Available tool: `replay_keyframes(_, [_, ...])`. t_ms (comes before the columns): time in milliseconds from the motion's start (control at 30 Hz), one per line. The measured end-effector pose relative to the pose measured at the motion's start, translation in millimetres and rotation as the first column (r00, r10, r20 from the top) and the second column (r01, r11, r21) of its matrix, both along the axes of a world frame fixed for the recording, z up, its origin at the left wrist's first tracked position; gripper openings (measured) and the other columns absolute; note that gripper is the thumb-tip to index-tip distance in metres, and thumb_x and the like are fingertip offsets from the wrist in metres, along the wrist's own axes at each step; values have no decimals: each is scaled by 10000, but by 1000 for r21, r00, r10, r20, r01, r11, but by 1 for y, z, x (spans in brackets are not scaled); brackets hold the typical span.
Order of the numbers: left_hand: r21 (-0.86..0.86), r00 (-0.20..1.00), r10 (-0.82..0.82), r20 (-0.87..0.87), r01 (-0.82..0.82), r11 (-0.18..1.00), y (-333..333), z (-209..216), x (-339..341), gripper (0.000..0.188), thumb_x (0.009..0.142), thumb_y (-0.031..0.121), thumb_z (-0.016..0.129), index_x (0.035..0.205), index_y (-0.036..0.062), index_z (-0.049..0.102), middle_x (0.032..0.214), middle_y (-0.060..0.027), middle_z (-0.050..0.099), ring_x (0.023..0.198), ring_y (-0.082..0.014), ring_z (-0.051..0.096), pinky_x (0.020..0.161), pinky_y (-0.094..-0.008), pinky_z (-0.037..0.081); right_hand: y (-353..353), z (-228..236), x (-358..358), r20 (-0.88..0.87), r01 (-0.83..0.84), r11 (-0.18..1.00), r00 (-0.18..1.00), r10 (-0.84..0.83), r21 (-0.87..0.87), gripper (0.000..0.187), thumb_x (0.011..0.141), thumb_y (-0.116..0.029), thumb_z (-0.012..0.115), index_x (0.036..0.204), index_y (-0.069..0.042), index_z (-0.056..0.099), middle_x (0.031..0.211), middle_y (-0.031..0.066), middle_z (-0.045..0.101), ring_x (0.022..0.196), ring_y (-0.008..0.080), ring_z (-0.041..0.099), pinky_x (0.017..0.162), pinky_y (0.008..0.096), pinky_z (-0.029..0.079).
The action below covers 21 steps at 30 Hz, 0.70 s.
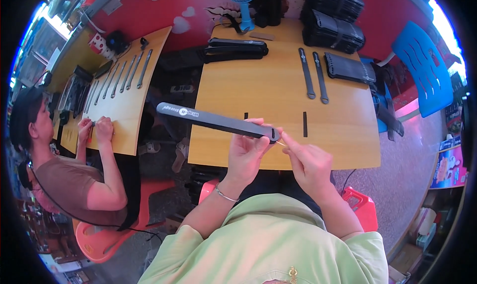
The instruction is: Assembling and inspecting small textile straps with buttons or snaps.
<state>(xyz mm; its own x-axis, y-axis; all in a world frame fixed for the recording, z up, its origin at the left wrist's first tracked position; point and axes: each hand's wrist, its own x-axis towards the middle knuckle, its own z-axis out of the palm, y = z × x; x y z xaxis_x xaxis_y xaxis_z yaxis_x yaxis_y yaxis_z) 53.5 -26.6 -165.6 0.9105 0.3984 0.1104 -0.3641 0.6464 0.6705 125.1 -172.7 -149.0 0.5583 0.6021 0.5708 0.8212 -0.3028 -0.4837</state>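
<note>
A stack of dark grey straps (213, 122) with white printing slants over the near half of the table, its rounded, slotted end toward the right. My left hand (243, 159) is closed round that end, thumb in front and fingers behind. My right hand (313, 165) meets the slotted tip with its index finger stretched toward it. A thin pale strand (281, 144), perhaps a rubber band, runs from the stack's end to the right hand's pinched fingers. Beneath, the wooden table (258, 93) bears a short black strip (305, 124) and a second, partly covered one.
Two single straps (306, 74) lie at the right beside a strap bundle (350, 68). Tall black packs (334, 32) and a blue fan (243, 6) stand at the back, near more straps (235, 49). A co-worker (79, 179) sits left at another table (130, 103) with straps.
</note>
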Motion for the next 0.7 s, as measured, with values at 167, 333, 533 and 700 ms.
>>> replay_keyframes(167, [53, 998, 49, 42, -51, 997, -5, -2, 1, 350, 853, -15, 607, 1170, 42, 469, 1079, -102, 587, 1084, -272, 576, 956, -389, 463, 1, 1, -2, 12, 8, 1000, 1000, -8, 30, 413, 781, -72, 654, 1178, -179, 616, 663, 32, 605, 520, 186, 546, 458, 302, 403])
replay_keyframes(333, [336, 976, 189, 105, -213, 917, -4, -8, 1, 352, 835, -36, 617, 1142, 59, 474, 1086, -84, 557, 1072, -283, 581, 907, -380, 489, 1, -1, -4, 26, 34, 999, 999, -35, 5, 415, 769, -68, 660, 1168, -176, 623, 671, 36, 609, 522, 196, 548, 463, 308, 408])
replay_keyframes(533, [633, 916, 326, 232, -397, 665, -5, -10, 0, 359, 827, -83, 595, 1134, 41, 458, 1086, -81, 443, 1065, -306, 575, 891, -362, 493, 5, 6, -12, -560, -22, 993, 824, 82, 113, 465, 850, -50, 593, 1295, -154, 506, 733, 50, 671, 532, 95, 558, 474, 260, 400])
replay_keyframes(700, [705, 887, 348, 303, -455, 545, -4, 0, 0, 357, 829, -67, 603, 1137, 36, 454, 1082, -99, 451, 1054, -304, 578, 887, -364, 496, 7, 4, -14, -779, -78, 964, 574, 251, 253, 549, 892, -43, 538, 1398, -97, 332, 756, 48, 687, 530, 71, 533, 510, 228, 405])
